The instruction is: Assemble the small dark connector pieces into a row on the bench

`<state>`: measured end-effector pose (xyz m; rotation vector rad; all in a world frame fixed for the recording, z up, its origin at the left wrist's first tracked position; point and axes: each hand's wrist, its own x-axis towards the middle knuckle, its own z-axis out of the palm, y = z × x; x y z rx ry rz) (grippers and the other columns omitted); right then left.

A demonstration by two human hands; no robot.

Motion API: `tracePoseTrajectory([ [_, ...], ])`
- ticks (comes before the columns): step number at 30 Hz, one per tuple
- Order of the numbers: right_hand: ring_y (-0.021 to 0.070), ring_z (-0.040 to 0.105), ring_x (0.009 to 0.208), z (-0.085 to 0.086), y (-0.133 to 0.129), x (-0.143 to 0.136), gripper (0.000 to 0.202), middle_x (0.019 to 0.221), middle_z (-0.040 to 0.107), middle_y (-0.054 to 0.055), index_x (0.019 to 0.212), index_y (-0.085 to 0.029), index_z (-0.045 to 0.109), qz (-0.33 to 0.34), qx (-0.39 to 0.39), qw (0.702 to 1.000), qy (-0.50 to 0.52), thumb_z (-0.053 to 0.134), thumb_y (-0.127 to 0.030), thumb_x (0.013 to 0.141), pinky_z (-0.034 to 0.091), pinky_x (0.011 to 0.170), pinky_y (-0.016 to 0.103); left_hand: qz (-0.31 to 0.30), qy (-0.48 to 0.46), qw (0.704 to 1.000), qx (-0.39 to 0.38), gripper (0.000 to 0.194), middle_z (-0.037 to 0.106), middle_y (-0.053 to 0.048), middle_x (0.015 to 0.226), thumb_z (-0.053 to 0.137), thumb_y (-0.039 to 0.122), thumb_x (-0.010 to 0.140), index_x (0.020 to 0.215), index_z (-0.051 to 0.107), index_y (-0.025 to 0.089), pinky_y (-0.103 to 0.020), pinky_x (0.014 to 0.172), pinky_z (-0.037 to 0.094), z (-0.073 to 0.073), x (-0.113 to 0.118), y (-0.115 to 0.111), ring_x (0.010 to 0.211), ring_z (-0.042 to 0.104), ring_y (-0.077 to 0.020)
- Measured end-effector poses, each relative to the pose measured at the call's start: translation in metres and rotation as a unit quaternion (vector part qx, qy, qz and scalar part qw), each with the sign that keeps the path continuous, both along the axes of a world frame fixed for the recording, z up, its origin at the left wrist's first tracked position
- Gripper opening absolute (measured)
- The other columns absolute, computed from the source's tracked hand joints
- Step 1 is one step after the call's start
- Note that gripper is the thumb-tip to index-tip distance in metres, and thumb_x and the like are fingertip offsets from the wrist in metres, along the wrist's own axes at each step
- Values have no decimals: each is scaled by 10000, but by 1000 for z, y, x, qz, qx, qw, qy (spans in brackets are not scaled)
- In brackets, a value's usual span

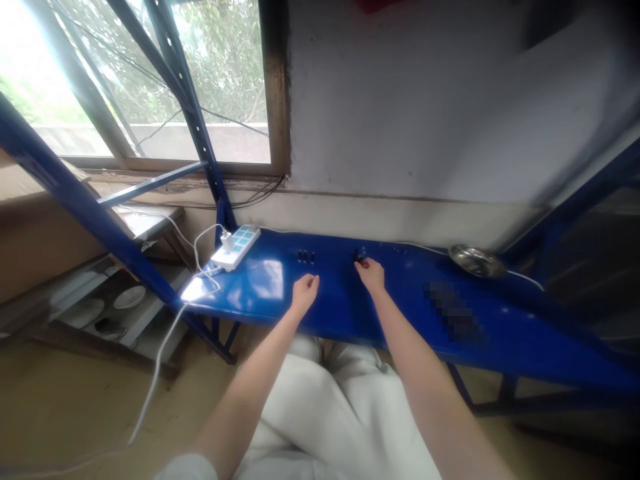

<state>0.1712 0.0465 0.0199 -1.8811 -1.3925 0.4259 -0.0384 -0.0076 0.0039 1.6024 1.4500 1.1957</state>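
Observation:
My left hand (305,292) hovers over the blue table (335,300) with its fingers curled together; whether anything tiny is pinched in them cannot be made out. Just beyond it, three small dark cylinder-like pieces (305,257) stand in a short row. My right hand (371,273) is farther right, thumb and fingers closed at a little dark object (357,255) near the back of the table. A small clear or bluish piece (363,253) lies beside those fingertips. Both small things are too blurred to name.
A white power strip (243,243) with a plug and cable rests at the table's left end. A shiny metal dish (477,261) sits at the back right, near a blurred-out dark patch (453,312). Blue rack posts (193,120) rise at the left; a wall runs behind.

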Motion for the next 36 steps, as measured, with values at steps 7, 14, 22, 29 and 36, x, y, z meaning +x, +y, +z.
tracePoseTrajectory([
  [7,193,610,758,-12,17,2,237,865,668,92,877,-157,643,6,-56,996,-64,511,-324,771,415,599,261,-7,14,1000,0,347,516,9,567,417,446,804,665,578,173,-233,536,335,1,0,1,536,462,-118],
  [14,201,610,801,-12,21,2,283,909,661,101,971,-154,641,14,-73,994,-81,499,-316,788,432,627,271,-12,25,1000,-3,365,532,-1,586,396,456,815,669,574,172,-236,534,333,3,0,0,548,473,-125],
  [22,193,610,772,-13,26,2,249,900,663,100,927,-151,643,24,-70,993,-94,501,-306,793,422,598,261,-8,4,1000,-13,350,543,-8,597,424,449,798,674,593,169,-243,544,343,5,0,-1,556,477,-129],
  [29,217,618,833,-15,33,7,240,927,655,135,970,-134,634,20,-112,988,-106,518,-200,770,436,663,278,-10,5,1000,-10,337,528,-2,577,413,426,810,665,578,170,-232,519,337,2,0,0,531,470,-120],
  [36,245,629,831,-10,32,14,243,889,660,163,934,-120,672,-13,-128,988,-91,540,-233,764,433,666,289,-9,16,1000,-6,337,529,0,575,400,416,821,660,565,171,-231,531,343,0,0,2,540,478,-121],
])
